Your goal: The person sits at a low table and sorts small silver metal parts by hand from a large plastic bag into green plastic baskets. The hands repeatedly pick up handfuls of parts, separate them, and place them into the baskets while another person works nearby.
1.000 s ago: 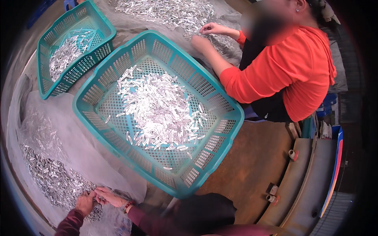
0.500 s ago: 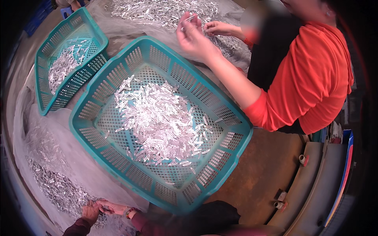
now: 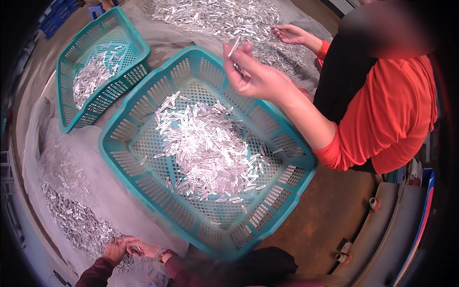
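Note:
Low at the left, my left hand (image 3: 114, 252) is closed, its fingertips meeting the fingers of my right hand. My right hand (image 3: 144, 249), with a beaded bracelet at the wrist, is curled around a few small silvery strips. Both hands are over the near edge of a pile of small silvery strips (image 3: 79, 222), which lies on a whitish translucent sheet (image 3: 131, 210). What my left fingertips pinch is too small to make out. Right of my hands stands a large green plastic basket (image 3: 275, 201) with a heap of brighter strips (image 3: 205, 153) in it.
A second green basket (image 3: 107, 95) with strips stands at the far left. Across from me a co-worker in red sleeves holds a strip in one hand (image 3: 256, 76); the other hand (image 3: 291, 34) is over a far pile (image 3: 215, 16). Pipe fittings (image 3: 373, 204) stick out at the right.
The whole view has shifted slightly. My hands stay together at the pile, the right one turned a little. The co-worker's hands have moved apart, one now over the big basket's rim.

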The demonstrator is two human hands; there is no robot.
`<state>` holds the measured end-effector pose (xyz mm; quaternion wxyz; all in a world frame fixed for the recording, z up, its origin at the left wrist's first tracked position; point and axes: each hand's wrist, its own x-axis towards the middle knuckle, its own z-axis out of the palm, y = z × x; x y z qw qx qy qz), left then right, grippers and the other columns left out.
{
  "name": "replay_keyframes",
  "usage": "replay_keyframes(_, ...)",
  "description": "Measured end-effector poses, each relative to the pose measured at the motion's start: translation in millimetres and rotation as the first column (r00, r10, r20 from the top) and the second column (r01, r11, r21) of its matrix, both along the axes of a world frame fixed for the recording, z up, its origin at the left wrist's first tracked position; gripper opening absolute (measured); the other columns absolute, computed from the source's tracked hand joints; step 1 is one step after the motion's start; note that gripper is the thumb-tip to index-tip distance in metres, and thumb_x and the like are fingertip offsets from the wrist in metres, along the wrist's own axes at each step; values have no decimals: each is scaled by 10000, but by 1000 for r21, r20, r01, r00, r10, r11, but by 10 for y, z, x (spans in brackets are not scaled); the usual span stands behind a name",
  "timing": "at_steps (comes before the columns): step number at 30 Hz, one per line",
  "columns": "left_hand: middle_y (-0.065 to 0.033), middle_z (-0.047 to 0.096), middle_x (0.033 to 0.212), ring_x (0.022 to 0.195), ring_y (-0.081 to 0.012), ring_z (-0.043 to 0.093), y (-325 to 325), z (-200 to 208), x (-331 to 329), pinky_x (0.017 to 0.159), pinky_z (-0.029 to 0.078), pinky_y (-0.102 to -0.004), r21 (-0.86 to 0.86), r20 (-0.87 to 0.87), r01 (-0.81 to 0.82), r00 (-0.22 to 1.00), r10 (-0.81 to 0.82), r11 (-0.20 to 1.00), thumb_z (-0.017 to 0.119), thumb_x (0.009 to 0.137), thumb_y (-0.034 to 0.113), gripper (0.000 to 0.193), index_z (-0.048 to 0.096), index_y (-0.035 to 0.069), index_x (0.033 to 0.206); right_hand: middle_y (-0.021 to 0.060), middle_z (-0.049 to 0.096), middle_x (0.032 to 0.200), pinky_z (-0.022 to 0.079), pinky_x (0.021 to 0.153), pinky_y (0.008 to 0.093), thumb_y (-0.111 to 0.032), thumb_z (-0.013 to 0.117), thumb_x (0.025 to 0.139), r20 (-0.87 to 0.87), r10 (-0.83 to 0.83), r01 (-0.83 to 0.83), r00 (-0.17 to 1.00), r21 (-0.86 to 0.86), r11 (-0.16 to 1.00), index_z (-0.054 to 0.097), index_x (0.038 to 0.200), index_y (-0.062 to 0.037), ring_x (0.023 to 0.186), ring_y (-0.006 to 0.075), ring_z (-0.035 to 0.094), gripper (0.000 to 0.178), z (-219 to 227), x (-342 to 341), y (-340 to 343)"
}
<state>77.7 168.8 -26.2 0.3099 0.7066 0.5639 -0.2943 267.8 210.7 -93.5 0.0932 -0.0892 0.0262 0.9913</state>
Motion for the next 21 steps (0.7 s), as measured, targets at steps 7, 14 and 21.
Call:
replay_keyframes(7, -138, 609, 970, 941, -321, 604, -24, -50, -38, 724, 511, -428, -16, -2, 6, 1000, -6, 1000, 562, 804, 124, 456, 468, 135, 1250, -8, 518, 816, 363, 539, 186, -292, 458, 933, -41, -62, 64, 997, 46, 997, 429, 1352, -90, 649, 71, 466, 466, 50, 25, 48)
replay_keyframes(14, -225, 558, 1019, 937, -366, 602, 100, 93, 66, 734, 504, -444, -27, -4, 32, 999, -32, 999, 530, 837, 161, 396, 386, 68, 1194, -21, 507, 790, 340, 504, 185, -383, 457, 936, -4, -64, 64, 998, 53, 997, 395, 1371, -95, 620, 62, 451, 525, 195, 67, 177)
replay_keyframes(21, -221, 581, 966, 883, -349, 623, 89, 113, 81, 693, 516, -433, 56, -12, 94, 996, -93, 994, 474, 849, 111, 310, 430, 89, 1156, 2, 494, 757, 294, 419, 197, -364, 440, 958, -28, -114, 115, 993, 33, 993, 421, 1339, -93, 524, 68, 403, 468, 55, -36, 73)
